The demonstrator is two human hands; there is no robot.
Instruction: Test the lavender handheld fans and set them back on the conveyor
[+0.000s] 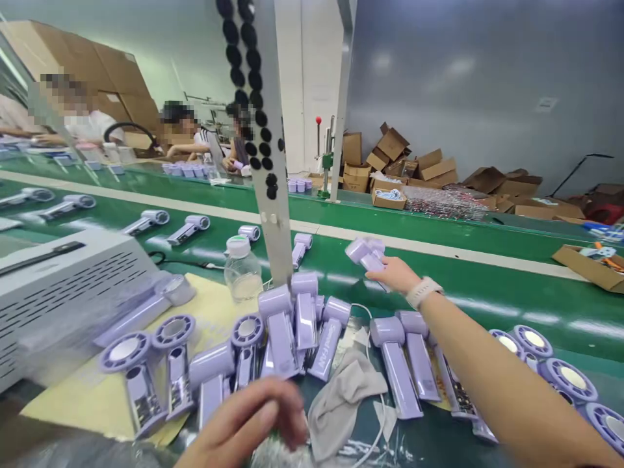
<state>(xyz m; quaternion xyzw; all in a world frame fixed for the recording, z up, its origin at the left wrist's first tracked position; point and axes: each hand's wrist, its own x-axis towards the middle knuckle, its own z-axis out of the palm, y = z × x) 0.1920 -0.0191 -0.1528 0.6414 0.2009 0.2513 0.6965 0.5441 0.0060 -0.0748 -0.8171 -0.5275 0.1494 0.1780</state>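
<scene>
My right hand, with a pale band on the wrist, is closed round purple fan housings over the green conveyor belt. Low in the view, my left hand is blurred, its fingers bent; whether it holds anything is hidden. Just beyond it lies a pile of purple fans, one marked "Speed FAN". A grey cloth rests to the right of my left hand. More fans lie under my right forearm, and fans with round faces sit at the far right.
A metal post rises beyond the pile, beside a clear bottle. At left are a grey machine and yellow paper. Fans lie along the belt. Several people work across it. Cardboard boxes are heaped behind.
</scene>
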